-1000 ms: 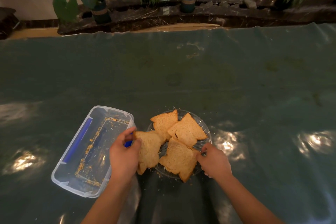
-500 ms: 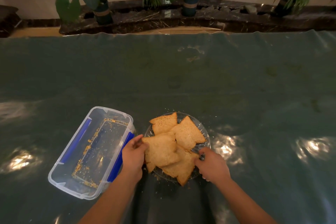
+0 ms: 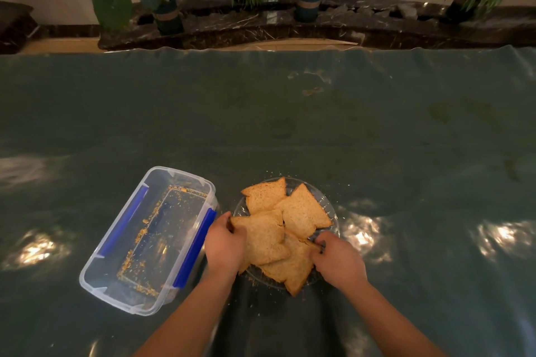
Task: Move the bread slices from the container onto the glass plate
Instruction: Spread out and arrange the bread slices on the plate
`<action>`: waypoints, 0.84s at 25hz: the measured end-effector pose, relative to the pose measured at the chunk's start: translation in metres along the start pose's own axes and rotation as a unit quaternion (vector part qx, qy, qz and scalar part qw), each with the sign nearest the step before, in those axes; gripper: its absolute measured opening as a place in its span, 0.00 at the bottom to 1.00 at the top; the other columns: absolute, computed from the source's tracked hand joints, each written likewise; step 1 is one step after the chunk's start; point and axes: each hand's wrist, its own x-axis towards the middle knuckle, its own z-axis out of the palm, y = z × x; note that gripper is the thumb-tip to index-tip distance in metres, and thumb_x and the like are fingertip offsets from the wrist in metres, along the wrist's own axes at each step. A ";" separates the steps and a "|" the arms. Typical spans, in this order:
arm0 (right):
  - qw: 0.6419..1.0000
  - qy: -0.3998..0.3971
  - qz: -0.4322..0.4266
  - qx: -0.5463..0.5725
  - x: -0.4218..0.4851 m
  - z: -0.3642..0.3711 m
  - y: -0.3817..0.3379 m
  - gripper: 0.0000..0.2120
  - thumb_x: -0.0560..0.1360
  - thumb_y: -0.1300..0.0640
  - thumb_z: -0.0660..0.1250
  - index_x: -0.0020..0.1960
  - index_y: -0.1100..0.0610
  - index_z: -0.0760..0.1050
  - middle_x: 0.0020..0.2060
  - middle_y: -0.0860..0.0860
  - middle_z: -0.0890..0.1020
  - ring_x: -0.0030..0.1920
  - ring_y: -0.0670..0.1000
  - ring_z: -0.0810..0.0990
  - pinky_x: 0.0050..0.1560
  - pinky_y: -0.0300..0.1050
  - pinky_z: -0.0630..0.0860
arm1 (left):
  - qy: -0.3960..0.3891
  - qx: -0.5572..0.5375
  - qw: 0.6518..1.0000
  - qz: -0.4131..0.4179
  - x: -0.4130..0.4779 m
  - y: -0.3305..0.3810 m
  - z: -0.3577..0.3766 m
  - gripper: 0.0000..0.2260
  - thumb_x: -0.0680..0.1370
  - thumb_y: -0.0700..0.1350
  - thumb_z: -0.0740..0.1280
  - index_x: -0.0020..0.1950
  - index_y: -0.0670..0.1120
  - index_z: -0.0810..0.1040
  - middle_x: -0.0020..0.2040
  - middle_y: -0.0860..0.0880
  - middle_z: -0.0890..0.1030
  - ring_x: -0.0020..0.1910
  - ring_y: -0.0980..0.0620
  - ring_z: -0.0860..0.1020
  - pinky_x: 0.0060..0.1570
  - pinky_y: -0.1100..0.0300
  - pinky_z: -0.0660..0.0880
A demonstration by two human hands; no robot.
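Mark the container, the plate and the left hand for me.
container [image 3: 185, 180]: head view, far clear rim.
plate [image 3: 329, 206]: head view, bare right rim.
left hand [image 3: 224, 246]: head view, back of hand.

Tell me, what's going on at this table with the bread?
A person is laying brown bread slices on a round clear glass plate. Four slices overlap there. The left hand holds the edge of the top slice at the plate's left side; the right hand is at the plate's near right rim. The clear plastic container with blue clips, to the left, holds only crumbs.
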 end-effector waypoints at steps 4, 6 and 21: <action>1.000 0.003 0.002 -0.008 0.003 0.000 0.000 0.11 0.71 0.44 0.66 0.51 0.47 0.75 0.45 0.51 0.83 0.47 0.55 0.82 0.47 0.50 0.80 | 0.014 0.087 0.994 0.059 -0.002 0.004 0.004 0.25 0.77 0.43 0.67 0.73 0.43 0.70 0.62 0.43 0.81 0.59 0.45 0.80 0.57 0.50 0.77; 1.000 0.008 0.001 -0.005 0.002 0.000 0.002 0.10 0.72 0.44 0.66 0.50 0.47 0.75 0.44 0.50 0.83 0.46 0.55 0.82 0.47 0.49 0.80 | 0.021 0.121 0.990 0.072 -0.003 0.005 0.005 0.25 0.77 0.45 0.67 0.73 0.44 0.70 0.62 0.43 0.81 0.59 0.45 0.80 0.54 0.52 0.77; 1.000 0.008 0.000 0.008 0.002 0.001 0.005 0.08 0.71 0.43 0.66 0.47 0.45 0.74 0.41 0.48 0.82 0.43 0.52 0.82 0.45 0.50 0.81 | 0.008 0.101 0.992 0.078 -0.007 -0.003 0.005 0.28 0.77 0.43 0.65 0.76 0.45 0.65 0.67 0.44 0.78 0.66 0.45 0.75 0.59 0.49 0.76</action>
